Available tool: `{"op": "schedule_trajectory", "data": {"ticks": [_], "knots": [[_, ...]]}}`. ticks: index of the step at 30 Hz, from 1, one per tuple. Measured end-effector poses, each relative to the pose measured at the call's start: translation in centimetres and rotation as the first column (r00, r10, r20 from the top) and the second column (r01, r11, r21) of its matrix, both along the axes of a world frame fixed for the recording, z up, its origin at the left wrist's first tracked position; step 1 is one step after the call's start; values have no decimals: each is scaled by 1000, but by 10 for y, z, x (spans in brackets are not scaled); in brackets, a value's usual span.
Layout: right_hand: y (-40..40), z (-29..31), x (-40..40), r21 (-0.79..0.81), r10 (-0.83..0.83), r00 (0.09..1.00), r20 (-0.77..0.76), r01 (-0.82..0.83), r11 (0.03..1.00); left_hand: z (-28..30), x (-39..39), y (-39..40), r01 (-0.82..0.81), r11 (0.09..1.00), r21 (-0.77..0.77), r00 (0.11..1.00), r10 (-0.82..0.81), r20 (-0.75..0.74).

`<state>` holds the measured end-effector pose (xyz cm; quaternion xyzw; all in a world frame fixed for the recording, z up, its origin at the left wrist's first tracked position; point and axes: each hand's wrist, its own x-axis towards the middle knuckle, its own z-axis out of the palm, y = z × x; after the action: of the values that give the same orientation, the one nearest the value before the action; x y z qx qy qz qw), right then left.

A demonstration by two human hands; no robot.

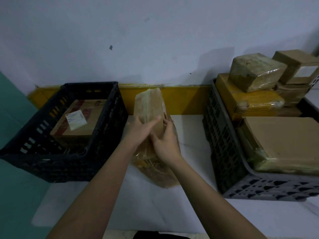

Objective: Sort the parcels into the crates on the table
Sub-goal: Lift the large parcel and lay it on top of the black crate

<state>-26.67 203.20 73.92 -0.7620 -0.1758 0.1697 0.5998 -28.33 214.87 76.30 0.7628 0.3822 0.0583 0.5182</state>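
Note:
A brown taped parcel stands between two crates on the white table, on top of a second brown parcel that lies flat. My left hand holds the upper parcel's left side, its thumb across the front face. On the parcel's right side my right hand grips it with curled fingers. The black crate on the left holds a cardboard box with a white label. The dark grey crate on the right is piled with several parcels.
A yellow strip runs along the wall behind the table. Two small wrapped boxes sit highest on the right pile. A teal surface lies to the left of the black crate.

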Motion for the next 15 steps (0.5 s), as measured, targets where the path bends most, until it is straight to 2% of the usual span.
{"op": "schedule_trajectory", "data": {"ticks": [4, 7, 10, 12, 15], "knots": [[5, -2, -10, -100, 255, 965, 58, -249, 963, -11, -7, 7, -25, 986, 165, 982, 55, -180], [2, -7, -14, -129, 406, 913, 37, -399, 908, -19, -18, 23, -65, 988, 140, 974, 93, -207], [-4, -13, -18, -23, 522, 844, -124, -528, 849, -31, -36, 37, -206, 979, 9, 969, 205, -137], [-3, -17, -20, 47, 515, 830, -215, -518, 854, -40, -52, 41, -263, 961, -89, 964, 259, -54], [-1, -19, -18, 118, 431, 845, -317, -416, 902, -49, -72, 40, -288, 943, -167, 950, 303, 72]]}}
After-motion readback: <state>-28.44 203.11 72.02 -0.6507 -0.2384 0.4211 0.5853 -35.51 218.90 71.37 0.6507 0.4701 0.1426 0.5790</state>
